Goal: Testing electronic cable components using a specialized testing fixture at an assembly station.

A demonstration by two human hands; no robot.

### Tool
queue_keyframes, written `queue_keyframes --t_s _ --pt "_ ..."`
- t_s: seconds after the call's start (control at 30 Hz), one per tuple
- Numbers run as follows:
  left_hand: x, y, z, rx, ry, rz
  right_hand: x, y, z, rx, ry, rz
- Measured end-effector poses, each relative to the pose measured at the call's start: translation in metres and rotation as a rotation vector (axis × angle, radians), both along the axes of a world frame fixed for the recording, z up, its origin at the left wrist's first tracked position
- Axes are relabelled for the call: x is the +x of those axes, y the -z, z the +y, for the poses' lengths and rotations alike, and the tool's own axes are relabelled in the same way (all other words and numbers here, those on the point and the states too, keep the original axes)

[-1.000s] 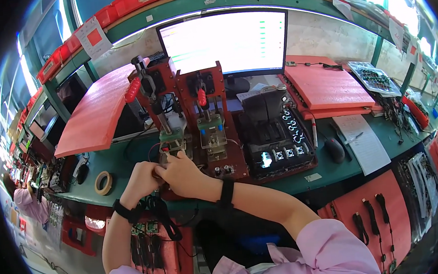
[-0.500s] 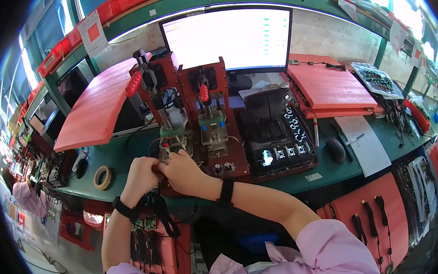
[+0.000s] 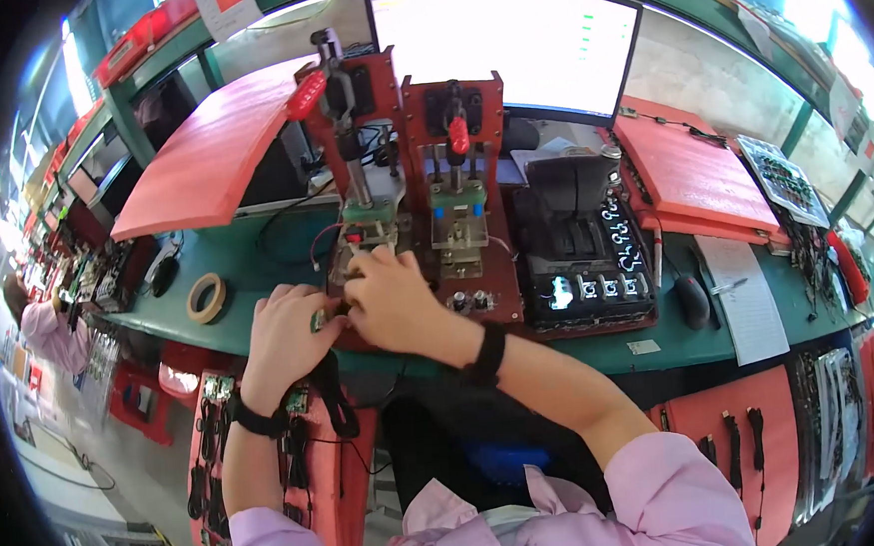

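Observation:
My left hand (image 3: 291, 337) is closed around a small green circuit board (image 3: 318, 321), mostly covered by the fingers. Black cable (image 3: 337, 399) hangs below that hand over the bench edge. Close beside it, my right hand (image 3: 391, 301) has its fingers curled together; a small dark piece shows between the two hands, but what the right fingers grip is hidden. Both hands are in front of the left toggle-clamp fixture (image 3: 366, 222), whose red handle (image 3: 307, 96) is raised. A second clamp fixture (image 3: 459, 222) with a red handle stands just to the right.
A black tester box (image 3: 582, 264) with lit displays sits right of the fixtures, before a monitor (image 3: 514, 53). Further right are a mouse (image 3: 693, 302) and a paper sheet (image 3: 744, 304). Tape (image 3: 205, 298) lies left. Red foam (image 3: 345, 479) below carries boards and cables.
The view has shifted, so the bench sits differently in the picture. My left hand has turned, its back now showing, and a green board is visible in it. My right hand stays by the fixture.

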State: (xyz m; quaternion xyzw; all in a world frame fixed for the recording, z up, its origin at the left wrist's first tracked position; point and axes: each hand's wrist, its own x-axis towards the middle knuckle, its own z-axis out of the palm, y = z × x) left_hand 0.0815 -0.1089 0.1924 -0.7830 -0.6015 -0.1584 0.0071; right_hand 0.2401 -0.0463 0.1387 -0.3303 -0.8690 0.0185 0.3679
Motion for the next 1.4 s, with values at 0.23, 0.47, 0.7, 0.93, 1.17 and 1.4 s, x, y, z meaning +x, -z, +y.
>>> queue_keyframes --t_s 0.23,0.47,0.7,0.93,1.17,1.4 --pt "0.046 0.018 -0.054 0.182 0.115 0.142 0.037 0.0 0.008 -0.115 -0.072 0.196" --pt "0.055 0.048 -0.051 0.295 0.033 0.152 0.05 -0.009 -0.015 -0.091 -0.078 0.092" --pt "0.049 0.047 -0.042 0.309 -0.004 0.133 0.05 -0.001 -0.016 -0.013 -0.112 -0.054" --pt "0.048 0.044 -0.042 0.263 0.018 0.127 0.039 0.006 -0.008 -0.058 -0.17 -0.085" --pt "0.047 0.05 -0.046 0.243 0.018 0.149 0.035 0.004 -0.012 0.011 -0.162 -0.152" --pt "0.05 0.054 -0.045 0.253 0.018 0.169 0.038 0.005 -0.015 0.014 -0.134 -0.168"
